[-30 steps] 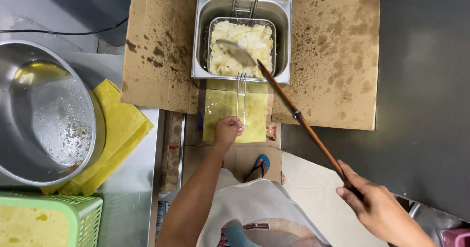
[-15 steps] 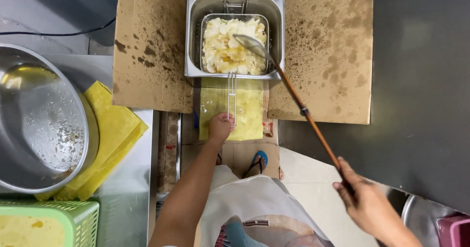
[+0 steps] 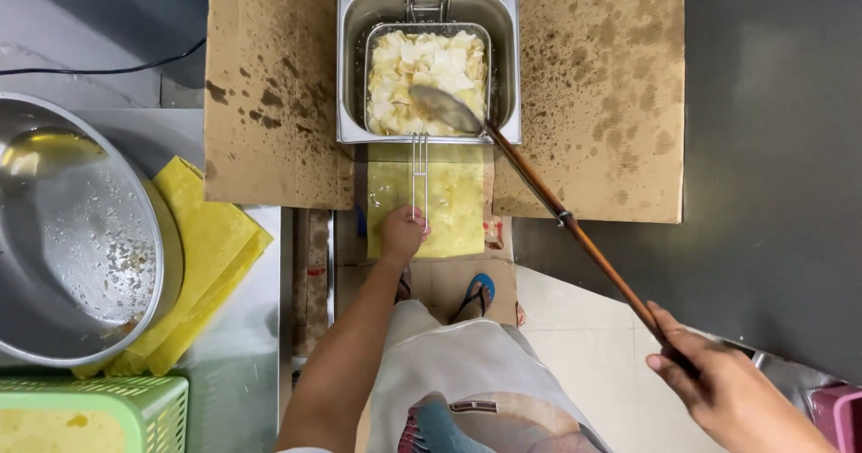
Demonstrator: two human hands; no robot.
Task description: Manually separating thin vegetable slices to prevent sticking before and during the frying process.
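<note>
Over the fryer (image 3: 429, 58): left hand (image 3: 402, 235) gripped basket handle (image 3: 418, 179), steadying it.
Right hand (image 3: 718, 390): clasped long skimmer (image 3: 575, 228), keeping clear of oil.

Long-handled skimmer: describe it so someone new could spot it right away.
Find the steel fryer between the oil-spattered cardboard sheets. The skimmer runs from its basket to the right hand: the only wooden-handled tool here.

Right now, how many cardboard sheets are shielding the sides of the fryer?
2. One cardboard sheet stands left of the fryer, one cardboard sheet right of it; both are oil-spattered. More cardboard lies below the fryer, partly hidden by yellow paper.
</note>
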